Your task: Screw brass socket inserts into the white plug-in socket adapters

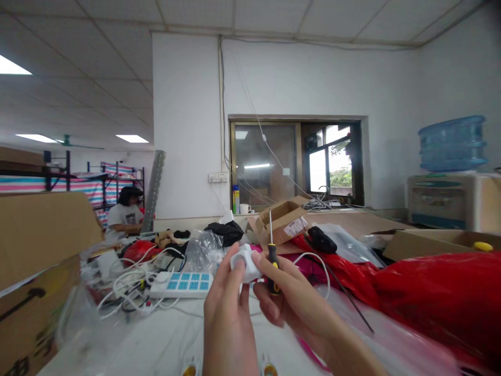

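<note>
Above the table, my left hand closes its fingers around a small white plastic block, perhaps a plug or socket housing; its exact kind is unclear. My right hand grips the black-and-yellow handle of a screwdriver against its palm, the blade pointing upward. The right thumb and index finger also touch the right side of the white block. A white power strip with blue sockets lies just left of my hands. Two small parts with brass-coloured centres show at the bottom edge.
Tangled white cables and clear plastic bags lie to the left, beside a large cardboard box. Red plastic sheeting covers the right. An open carton stands behind my hands. Another person sits at the far left.
</note>
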Action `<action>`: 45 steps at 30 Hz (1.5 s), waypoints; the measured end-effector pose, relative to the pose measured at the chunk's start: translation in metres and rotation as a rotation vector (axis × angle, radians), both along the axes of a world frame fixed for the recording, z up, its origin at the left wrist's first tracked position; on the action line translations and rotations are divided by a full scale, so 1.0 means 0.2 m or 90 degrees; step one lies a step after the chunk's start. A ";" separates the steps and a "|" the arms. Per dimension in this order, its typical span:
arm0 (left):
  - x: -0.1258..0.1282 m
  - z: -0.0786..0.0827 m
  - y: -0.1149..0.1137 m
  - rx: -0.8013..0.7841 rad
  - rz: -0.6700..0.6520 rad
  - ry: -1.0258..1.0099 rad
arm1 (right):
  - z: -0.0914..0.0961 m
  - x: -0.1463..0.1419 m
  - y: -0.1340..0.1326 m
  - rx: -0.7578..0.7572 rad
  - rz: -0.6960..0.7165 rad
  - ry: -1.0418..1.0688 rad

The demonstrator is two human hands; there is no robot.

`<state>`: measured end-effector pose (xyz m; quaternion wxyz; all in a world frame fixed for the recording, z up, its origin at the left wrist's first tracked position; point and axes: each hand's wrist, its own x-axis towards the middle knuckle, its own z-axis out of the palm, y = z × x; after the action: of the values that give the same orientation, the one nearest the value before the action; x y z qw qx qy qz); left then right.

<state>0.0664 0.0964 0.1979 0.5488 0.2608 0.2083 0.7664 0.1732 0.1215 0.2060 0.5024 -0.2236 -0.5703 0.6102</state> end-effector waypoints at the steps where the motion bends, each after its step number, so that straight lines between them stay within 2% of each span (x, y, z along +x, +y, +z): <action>1: 0.01 -0.01 0.01 0.028 0.022 0.050 | -0.01 0.00 0.01 -0.014 0.019 0.021; 4: 0.03 -0.04 0.03 0.092 0.091 0.177 | -0.02 0.00 0.04 -0.034 0.047 0.074; 8: -0.01 -0.05 0.04 0.162 0.163 0.294 | -0.02 -0.02 0.03 -0.017 0.035 0.063; 10: -0.05 -0.05 0.05 0.191 0.203 0.336 | -0.01 -0.03 0.03 -0.001 -0.016 0.042; 13: -0.10 -0.04 0.05 0.217 0.268 0.370 | 0.01 -0.03 0.05 0.022 -0.146 -0.001; 15: -0.12 -0.03 0.05 0.207 0.282 0.364 | 0.02 -0.01 0.09 0.035 -0.185 -0.033; 19: -0.15 0.00 0.03 0.163 0.279 0.302 | 0.04 0.04 0.10 0.034 -0.130 -0.081; 20: -0.15 0.01 0.02 0.156 0.276 0.281 | 0.05 0.05 0.07 0.040 -0.158 -0.091; 22: -0.15 0.03 0.00 0.149 0.266 0.241 | 0.08 0.06 -0.03 0.096 -0.276 -0.091; 26: -0.14 0.06 -0.02 0.147 0.249 0.178 | 0.16 0.05 -0.24 0.297 -0.414 -0.156; 31: -0.17 0.05 0.01 0.164 0.272 0.174 | 0.23 0.06 -0.33 0.379 -0.436 -0.199; 35: -0.19 0.03 0.04 0.169 0.285 0.175 | 0.24 0.09 -0.34 0.457 -0.504 -0.215; 38: -0.18 0.03 0.04 0.171 0.286 0.164 | 0.24 0.09 -0.35 0.493 -0.512 -0.221; 45: -0.16 0.00 0.07 0.120 0.319 0.221 | 0.24 0.06 -0.34 0.494 -0.517 -0.177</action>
<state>0.0347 0.1100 0.1972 0.2725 0.3784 0.2845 0.8376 0.1856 0.0543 0.2544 0.6617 -0.3021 -0.6816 0.0795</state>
